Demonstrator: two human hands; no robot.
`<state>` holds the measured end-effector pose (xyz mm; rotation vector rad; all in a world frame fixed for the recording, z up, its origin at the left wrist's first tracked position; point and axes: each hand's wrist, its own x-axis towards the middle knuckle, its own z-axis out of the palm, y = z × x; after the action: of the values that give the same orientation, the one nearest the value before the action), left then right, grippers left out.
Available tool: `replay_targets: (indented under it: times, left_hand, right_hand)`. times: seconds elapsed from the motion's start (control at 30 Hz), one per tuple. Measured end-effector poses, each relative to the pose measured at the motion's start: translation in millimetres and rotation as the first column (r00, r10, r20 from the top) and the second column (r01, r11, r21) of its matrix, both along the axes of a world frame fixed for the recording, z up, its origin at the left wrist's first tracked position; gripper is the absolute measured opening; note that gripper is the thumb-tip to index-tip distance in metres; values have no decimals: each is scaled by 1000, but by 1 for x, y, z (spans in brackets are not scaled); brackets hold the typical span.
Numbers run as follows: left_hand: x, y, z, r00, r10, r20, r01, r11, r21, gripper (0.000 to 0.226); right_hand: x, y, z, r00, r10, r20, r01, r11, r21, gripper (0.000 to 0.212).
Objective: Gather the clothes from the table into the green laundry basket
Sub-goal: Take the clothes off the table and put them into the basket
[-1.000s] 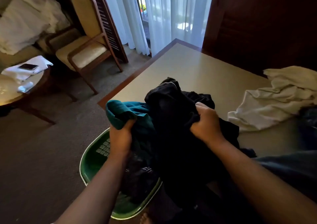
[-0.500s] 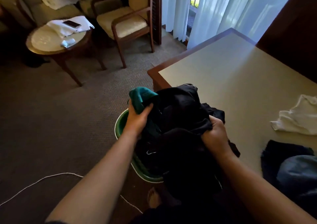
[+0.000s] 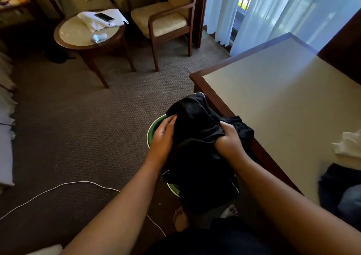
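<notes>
A bundle of black clothes (image 3: 197, 153) sits over the green laundry basket (image 3: 153, 127), which stands on the carpet beside the table and shows only part of its rim. My left hand (image 3: 163, 137) rests on the bundle's left side with its fingers laid over the cloth. My right hand (image 3: 229, 140) grips a fold of the black fabric on the right. On the table (image 3: 273, 102), a white garment (image 3: 349, 144) lies at the right edge of view and dark blue clothes (image 3: 340, 188) lie nearer to me.
A round side table (image 3: 78, 37) with a white towel and a phone (image 3: 104, 17) stands at the back left, next to a wooden armchair (image 3: 166, 20). A white cord (image 3: 58, 186) runs across the carpet. My bare feet (image 3: 180, 218) are below the basket.
The bundle has gone down from the table edge into the basket with both hands on it. The teal garment is no longer visible. The view has swung left.
</notes>
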<state>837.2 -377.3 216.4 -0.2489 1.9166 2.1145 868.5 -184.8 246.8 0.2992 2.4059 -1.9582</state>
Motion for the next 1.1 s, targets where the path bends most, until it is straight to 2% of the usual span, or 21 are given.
replay_targets:
  times: [0.13, 0.2, 0.27, 0.37, 0.47, 0.8, 0.93, 1.1]
  left_hand:
    - [-3, 6, 7, 994, 111, 5, -110, 988, -108, 58]
    - [-8, 13, 5, 995, 99, 18, -94, 976, -199, 56]
    - [-11, 20, -4, 999, 36, 31, -25, 953, -303, 49]
    - [-4, 22, -16, 993, -10, 116, 47, 947, -319, 45]
    - [0, 21, -23, 987, -40, 153, 85, 951, -298, 44]
    - [7, 34, -21, 976, -153, 155, 200, 914, -354, 44]
    - [10, 60, -3, 966, -235, 104, 257, 914, -314, 43]
    - [11, 117, 23, 919, -392, 28, 387, 890, -242, 41]
  right_hand:
    - [-21, -4, 5, 998, 60, 31, -61, 998, 24, 47]
    - [-30, 0, 6, 984, 108, 142, -129, 981, 147, 59]
    - [-35, 5, 1, 949, 182, 258, -264, 906, 332, 67]
    - [-30, 12, -7, 919, 241, 311, -370, 799, 473, 69]
    - [-19, 17, -10, 906, 244, 345, -389, 801, 455, 62]
    - [17, 15, -17, 930, 162, 331, -300, 853, 427, 56]
    - [28, 25, -15, 968, 131, 215, -215, 872, 440, 59]
    - [44, 60, 5, 999, -5, 47, -17, 891, 454, 57]
